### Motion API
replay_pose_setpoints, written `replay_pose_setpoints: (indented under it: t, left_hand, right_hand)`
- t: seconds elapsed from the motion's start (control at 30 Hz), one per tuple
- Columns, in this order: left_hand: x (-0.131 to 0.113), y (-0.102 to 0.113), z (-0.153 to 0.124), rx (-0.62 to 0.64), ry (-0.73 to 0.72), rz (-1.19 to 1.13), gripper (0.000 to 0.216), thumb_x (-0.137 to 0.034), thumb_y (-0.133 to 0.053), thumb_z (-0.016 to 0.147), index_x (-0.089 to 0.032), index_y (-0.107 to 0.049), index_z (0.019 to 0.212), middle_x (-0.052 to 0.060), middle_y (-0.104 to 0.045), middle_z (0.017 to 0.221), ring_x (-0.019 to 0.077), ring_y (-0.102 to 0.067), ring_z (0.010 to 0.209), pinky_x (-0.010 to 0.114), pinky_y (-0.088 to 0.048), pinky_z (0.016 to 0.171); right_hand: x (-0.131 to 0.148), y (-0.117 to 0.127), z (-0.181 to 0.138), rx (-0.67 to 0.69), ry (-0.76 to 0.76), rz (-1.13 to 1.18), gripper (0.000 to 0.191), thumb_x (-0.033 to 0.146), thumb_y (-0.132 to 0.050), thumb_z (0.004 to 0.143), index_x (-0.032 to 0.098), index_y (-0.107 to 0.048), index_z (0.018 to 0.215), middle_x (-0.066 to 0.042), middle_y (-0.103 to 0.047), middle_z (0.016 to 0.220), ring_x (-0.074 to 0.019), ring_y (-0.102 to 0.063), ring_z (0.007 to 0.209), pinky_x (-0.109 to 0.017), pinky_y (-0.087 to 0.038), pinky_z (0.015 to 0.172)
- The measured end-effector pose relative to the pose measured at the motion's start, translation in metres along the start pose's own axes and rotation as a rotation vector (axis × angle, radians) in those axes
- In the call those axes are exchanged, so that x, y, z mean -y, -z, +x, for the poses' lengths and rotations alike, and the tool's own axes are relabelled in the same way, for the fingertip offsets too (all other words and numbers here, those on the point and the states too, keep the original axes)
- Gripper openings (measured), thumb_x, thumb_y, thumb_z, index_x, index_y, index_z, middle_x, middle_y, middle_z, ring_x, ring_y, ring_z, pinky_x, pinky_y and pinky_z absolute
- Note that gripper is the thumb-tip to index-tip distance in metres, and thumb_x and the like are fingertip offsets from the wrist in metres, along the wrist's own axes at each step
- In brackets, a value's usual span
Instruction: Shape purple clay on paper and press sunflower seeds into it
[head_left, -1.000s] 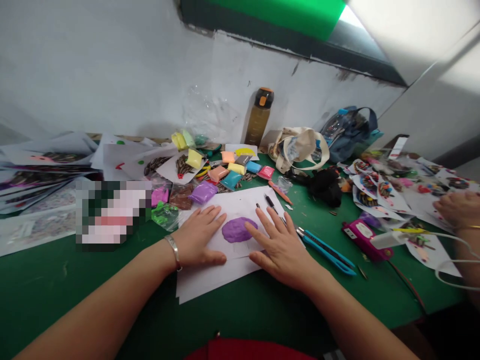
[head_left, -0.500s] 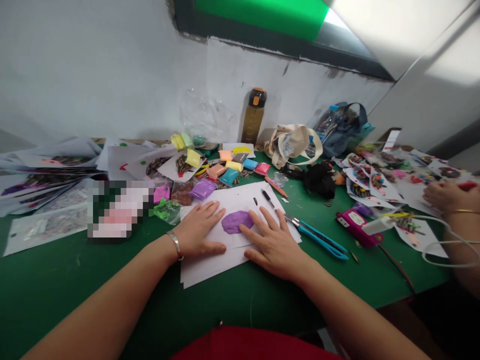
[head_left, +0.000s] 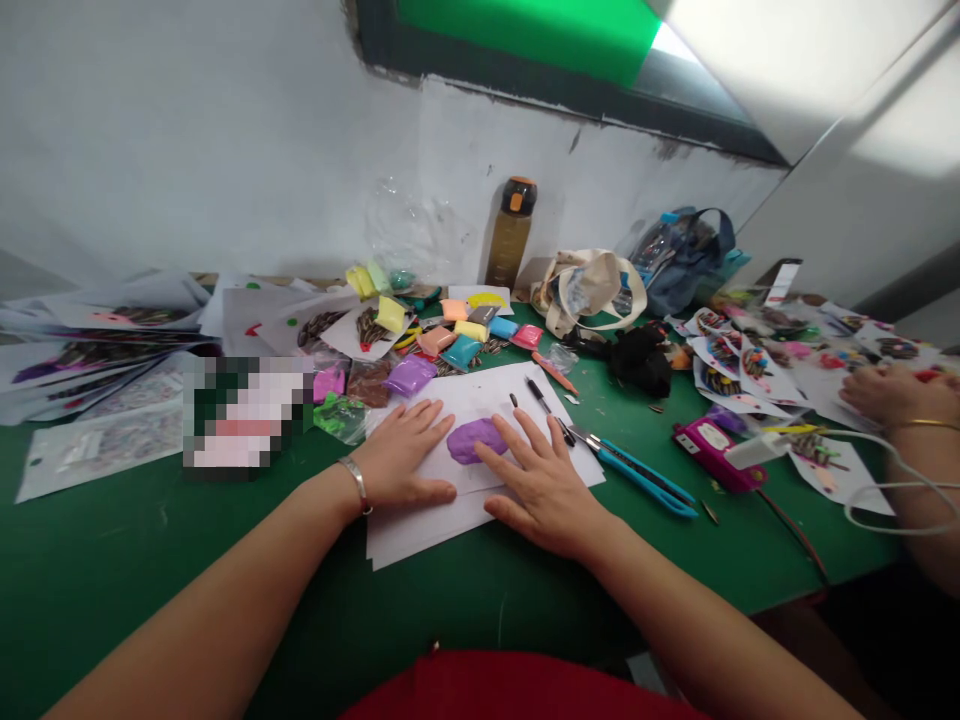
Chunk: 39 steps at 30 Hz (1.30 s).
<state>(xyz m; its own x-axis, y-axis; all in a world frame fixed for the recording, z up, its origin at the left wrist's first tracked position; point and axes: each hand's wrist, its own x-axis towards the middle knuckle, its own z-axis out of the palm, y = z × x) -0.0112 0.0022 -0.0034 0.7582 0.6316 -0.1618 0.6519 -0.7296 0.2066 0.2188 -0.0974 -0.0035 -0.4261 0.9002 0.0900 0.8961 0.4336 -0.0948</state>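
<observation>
A flattened oval of purple modelling clay (head_left: 472, 441) lies on white paper sheets (head_left: 420, 532). Spread on the paper at its left is my left hand (head_left: 409, 455), fingers apart and holding nothing. My right hand (head_left: 541, 478) is also open, with its fingertips on the right edge of the clay. Just beyond the right fingers, a black pen (head_left: 538, 394) and a small dark seed-like piece (head_left: 514, 400) rest on the paper. A blue utility knife (head_left: 645, 478) lies to the right, its tip over the paper.
Behind the paper are several coloured clay packets (head_left: 459, 352) and an upright bottle (head_left: 511, 235). Stacked paper crafts (head_left: 112, 330) stand at the left. On the right are a magenta device (head_left: 716, 455) with a white cable and another person's hand (head_left: 896, 395).
My right hand has shifted slightly left over the clay's edge. My left hand stays on the paper, and the whole view has moved a little.
</observation>
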Motion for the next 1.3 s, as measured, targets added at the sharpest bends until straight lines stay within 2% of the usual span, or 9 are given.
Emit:
replay_pose_setpoints:
  t: [0.23,0.37,0.53,0.7,0.8,0.93,1.0,1.17,1.3]
  left_hand:
    - [0.001,-0.001,0.0,0.004,-0.003,-0.003,0.095,-0.072,-0.052,0.074,-0.014,-0.031,0.145,0.021,-0.02,0.153,0.0359,-0.016,0.142,0.053,-0.014,0.112]
    - [0.002,-0.003,0.0,-0.012,-0.007,-0.013,0.095,-0.073,-0.052,0.073,-0.014,-0.03,0.146,0.02,-0.019,0.154,0.0358,-0.016,0.142,0.053,-0.013,0.113]
    - [0.0,-0.001,0.0,0.013,0.004,0.008,0.095,-0.072,-0.053,0.073,-0.015,-0.031,0.146,0.02,-0.019,0.154,0.0357,-0.017,0.142,0.053,-0.014,0.112]
    - [-0.001,0.0,-0.002,0.031,0.026,0.033,0.096,-0.073,-0.053,0.072,-0.017,-0.028,0.147,0.018,-0.017,0.155,0.0337,-0.015,0.142,0.051,-0.013,0.113]
    - [0.0,-0.001,-0.003,0.023,0.018,0.025,0.097,-0.075,-0.051,0.073,-0.017,-0.026,0.147,0.018,-0.017,0.155,0.0333,-0.014,0.143,0.052,-0.013,0.113]
    - [0.001,-0.003,-0.003,-0.004,-0.002,0.016,0.097,-0.076,-0.048,0.074,-0.016,-0.027,0.147,0.018,-0.02,0.154,0.0344,-0.016,0.142,0.052,-0.014,0.113]
    - [0.002,-0.005,-0.003,-0.017,-0.012,0.015,0.097,-0.077,-0.047,0.074,-0.015,-0.028,0.147,0.018,-0.021,0.154,0.0347,-0.017,0.142,0.051,-0.014,0.113]
    - [0.001,-0.004,-0.003,-0.006,-0.004,0.012,0.097,-0.077,-0.046,0.074,-0.015,-0.029,0.146,0.019,-0.02,0.154,0.0353,-0.016,0.142,0.051,-0.013,0.113]
    - [-0.001,-0.002,-0.004,0.003,0.0,0.006,0.095,-0.074,-0.049,0.075,-0.014,-0.03,0.146,0.019,-0.02,0.154,0.0357,-0.017,0.142,0.051,-0.013,0.113]
  right_hand:
    - [0.001,-0.001,0.002,0.021,0.025,0.001,0.052,0.061,-0.031,0.092,0.036,-0.046,0.137,-0.003,-0.022,0.156,-0.0333,-0.005,0.143,-0.063,0.001,0.11]
    - [0.002,-0.002,0.004,0.002,0.017,0.012,0.055,0.062,-0.033,0.091,0.039,-0.04,0.14,-0.004,-0.016,0.157,-0.0332,-0.004,0.144,-0.063,0.0,0.109]
    - [0.002,-0.004,0.004,0.037,0.044,0.025,0.054,0.063,-0.032,0.092,0.04,-0.04,0.14,-0.005,-0.02,0.156,-0.033,-0.005,0.144,-0.063,-0.001,0.109]
    - [0.0,0.002,0.01,0.015,0.046,0.01,0.062,0.065,-0.034,0.09,0.038,-0.027,0.146,-0.007,-0.014,0.157,-0.0359,-0.005,0.143,-0.066,-0.003,0.108]
    - [0.003,0.008,0.021,-0.003,0.079,-0.008,0.061,0.066,-0.031,0.09,0.037,-0.034,0.143,-0.005,-0.015,0.157,-0.0363,-0.005,0.143,-0.066,0.001,0.108]
    - [0.009,0.009,0.033,0.029,0.13,-0.017,0.064,0.066,-0.027,0.091,0.027,-0.044,0.139,-0.006,-0.026,0.154,-0.0356,-0.007,0.143,-0.063,0.006,0.11]
    - [0.01,0.007,0.035,0.04,0.128,-0.011,0.064,0.065,-0.026,0.092,0.025,-0.044,0.139,-0.005,-0.029,0.153,-0.0353,-0.008,0.142,-0.063,0.006,0.11]
    - [0.01,0.004,0.033,0.027,0.118,-0.008,0.061,0.063,-0.027,0.092,0.028,-0.042,0.14,-0.005,-0.021,0.156,-0.0343,-0.007,0.143,-0.064,0.006,0.11]
    - [0.011,0.002,0.033,0.051,0.147,0.007,0.061,0.062,-0.026,0.093,0.027,-0.04,0.141,-0.005,-0.024,0.155,-0.0339,-0.008,0.143,-0.063,0.005,0.11]
